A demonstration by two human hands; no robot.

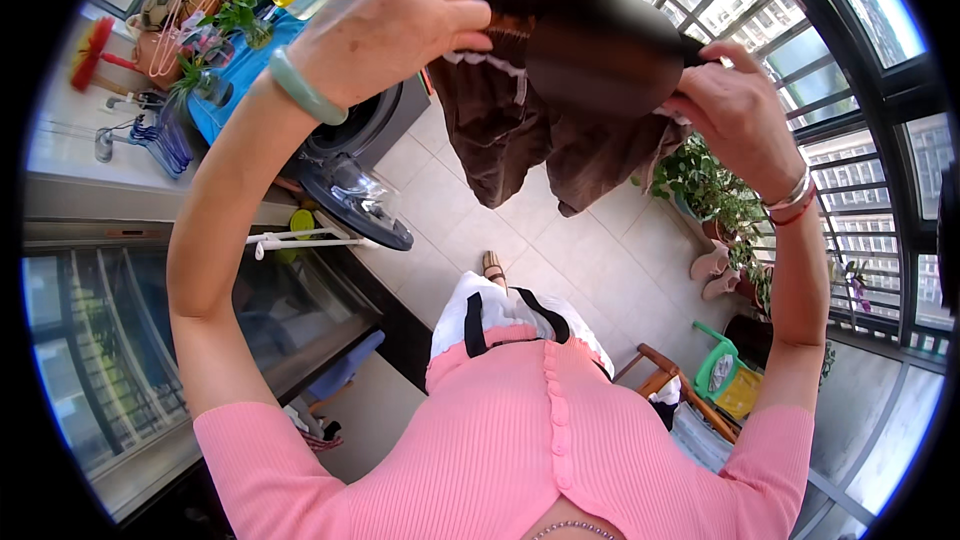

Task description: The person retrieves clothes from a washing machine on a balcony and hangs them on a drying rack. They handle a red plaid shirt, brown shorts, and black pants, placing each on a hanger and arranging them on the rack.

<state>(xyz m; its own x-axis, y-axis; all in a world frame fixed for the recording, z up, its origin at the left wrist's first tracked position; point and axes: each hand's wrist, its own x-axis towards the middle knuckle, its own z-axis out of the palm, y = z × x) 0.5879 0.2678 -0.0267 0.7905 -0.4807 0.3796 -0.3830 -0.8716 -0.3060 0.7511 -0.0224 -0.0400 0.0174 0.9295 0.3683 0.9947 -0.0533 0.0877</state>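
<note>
Raised in front of me is a pair of dark brown shorts point(490, 135), hanging with its two legs downward. My left hand point(400, 25), fingers closed, pinches the upper left edge of the shorts. At the other upper corner, my right hand point(735, 115) is closed on the cloth, thumb and fingers pressed together. Between the hands the fabric is spread wide. A blurred oval covers its upper middle, so details there cannot be made out.
At left, a front-loading washing machine point(395, 125) has its round door point(350, 202) swung out. A white hanger point(310, 240) lies beside it. Potted plants point(705, 185) and pink slippers point(715, 272) stand right, below barred windows. A green-and-yellow chair point(725, 375) is near right.
</note>
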